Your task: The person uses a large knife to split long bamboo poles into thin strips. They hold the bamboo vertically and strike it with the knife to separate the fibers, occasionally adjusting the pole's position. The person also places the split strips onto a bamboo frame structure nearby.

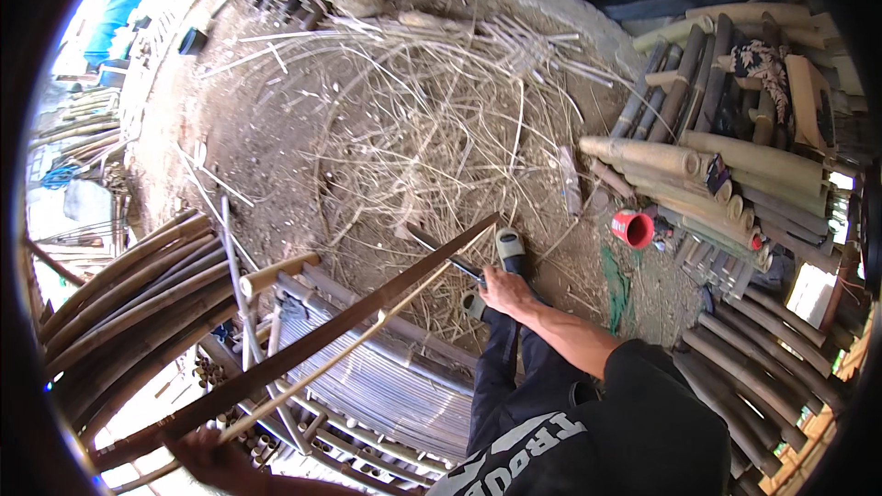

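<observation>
In the head view, a long, flat, dark-brown strip (349, 317) slants beside a thin, pale rod (303, 377). The left hand (207, 459) is wrapped around the rod near the strip's lower end; whether it grips the strip too, I cannot tell. The right hand (505, 292) clasps a dark-bladed knife (424, 238) crossing the strip's upper end. Beyond that end lie pale, stringy shavings (413, 156); right of it, a round, red container (629, 230).

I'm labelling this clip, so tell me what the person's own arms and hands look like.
The left hand and right hand are bare, without gloves. The right forearm is bare below a short black sleeve; no left sleeve shows.
</observation>
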A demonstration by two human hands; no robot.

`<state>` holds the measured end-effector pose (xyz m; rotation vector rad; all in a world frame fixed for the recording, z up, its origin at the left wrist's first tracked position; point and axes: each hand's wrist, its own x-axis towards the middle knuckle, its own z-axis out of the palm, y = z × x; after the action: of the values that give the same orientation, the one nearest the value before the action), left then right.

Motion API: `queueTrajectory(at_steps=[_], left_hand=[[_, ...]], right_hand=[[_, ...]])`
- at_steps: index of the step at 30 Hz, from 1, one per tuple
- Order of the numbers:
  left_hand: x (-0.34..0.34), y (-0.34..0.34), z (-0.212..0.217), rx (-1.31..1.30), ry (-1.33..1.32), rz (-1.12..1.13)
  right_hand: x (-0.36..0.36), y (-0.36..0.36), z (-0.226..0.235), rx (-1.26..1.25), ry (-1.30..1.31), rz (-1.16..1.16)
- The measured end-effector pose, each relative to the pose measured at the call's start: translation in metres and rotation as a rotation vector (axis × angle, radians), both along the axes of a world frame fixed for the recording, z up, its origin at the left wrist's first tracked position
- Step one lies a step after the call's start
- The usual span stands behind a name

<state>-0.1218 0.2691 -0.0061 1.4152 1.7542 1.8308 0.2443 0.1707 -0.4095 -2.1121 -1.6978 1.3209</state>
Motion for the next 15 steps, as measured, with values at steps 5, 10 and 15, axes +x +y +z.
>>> queueTrajectory(at_steps=[5,10,15], left_hand=[[-0.086,-0.03,0.124,0.11,0.218,0.255],[-0.137,-0.081,0.185,0.132,0.147,0.275],[-0.124,-0.134,0.148,0.086,-0.096,0.249]], right_hand=[[0.108,-0.004,0.003,-0.172,-0.321,-0.151],[0.212,-0.043,-0.013,-0.071,0.44,-1.22],[0.16,0.013,0.201,0.201,0.316,-0.828]])
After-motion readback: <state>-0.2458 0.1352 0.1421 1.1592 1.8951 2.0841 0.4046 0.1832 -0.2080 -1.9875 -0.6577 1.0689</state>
